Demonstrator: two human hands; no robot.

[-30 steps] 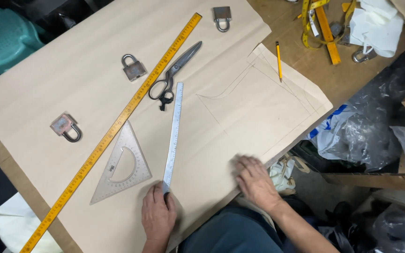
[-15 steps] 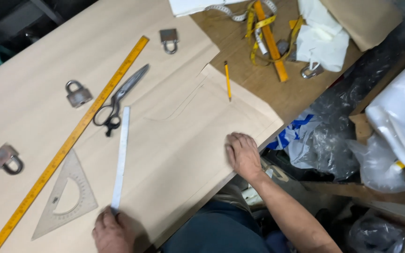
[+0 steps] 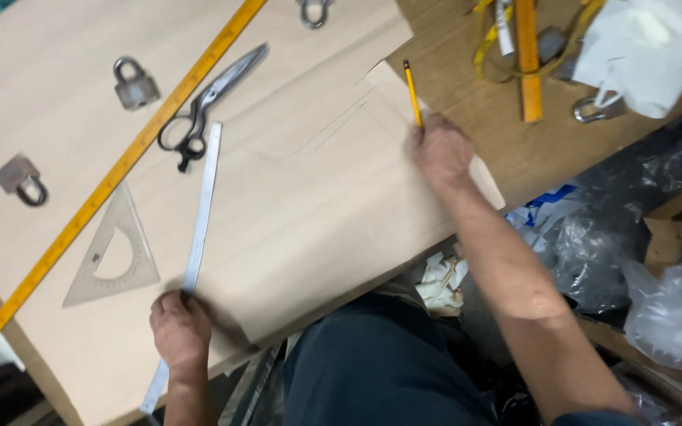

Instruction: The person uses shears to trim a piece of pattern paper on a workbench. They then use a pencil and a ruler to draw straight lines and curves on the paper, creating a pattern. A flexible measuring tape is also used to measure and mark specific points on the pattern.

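My left hand [image 3: 179, 327] presses down on the near end of a long steel ruler [image 3: 203, 197], which lies on a cut sheet of brown paper [image 3: 317, 213]. My right hand [image 3: 440, 150] is stretched out to the sheet's far right corner. Its fingers curl over the near end of a yellow pencil [image 3: 410, 87] that lies there, pointing away from me. Faint drawn lines cross the paper left of that hand.
Scissors [image 3: 211, 99] lie at the ruler's far end, beside a long yellow measuring stick [image 3: 120, 170]. A clear set square [image 3: 112, 252] sits left of the ruler. Padlocks [image 3: 134, 83] [image 3: 21, 177] weigh the large sheet. A white bag [image 3: 641, 47] and plastic bags [image 3: 593, 252] crowd the right.
My right hand left the sheet's near edge and reached away to the pencil at the far corner. My left hand stayed on the ruler's end. The view shifted.
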